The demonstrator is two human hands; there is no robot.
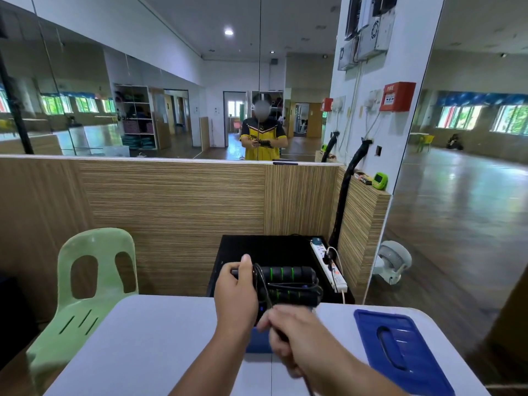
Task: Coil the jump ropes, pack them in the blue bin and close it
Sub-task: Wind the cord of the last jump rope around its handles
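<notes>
My left hand (237, 292) grips the two black, green-ringed handles of a jump rope (288, 281), held level above the table's far edge. The thin black cord loops around the handles and runs down into my right hand (288, 335), which is closed on it, blurred by motion. The cord trails on below my right wrist. The blue bin (258, 342) sits on the table under my hands, mostly hidden by them. Its blue lid (400, 350) lies flat on the table to the right, handle slot facing up.
The white table (143, 347) fills the foreground. A pale green plastic chair (94, 281) stands at the left. Behind the table are a black cabinet (257, 247) with a white power strip (328, 264), a wood-panelled partition and a mirror wall. A small fan (391, 261) sits on the floor at right.
</notes>
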